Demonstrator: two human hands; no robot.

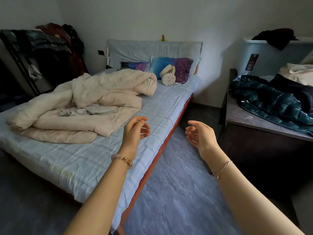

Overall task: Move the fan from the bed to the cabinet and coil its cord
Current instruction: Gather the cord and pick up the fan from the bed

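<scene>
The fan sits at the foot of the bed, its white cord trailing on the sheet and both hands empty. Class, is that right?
Not quite. The head view shows the fan at the head of the bed, against the pillows. Its white cord trails on the sheet; the left hand and right hand are empty.

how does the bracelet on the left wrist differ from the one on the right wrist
The left bracelet is chunky, with pale pink beads and gold charms; the right bracelet is a thin, fine chain. The left one sits snug around the wrist, while the right one lies slanted across the forearm. Both are worn just below open, empty hands.
</scene>
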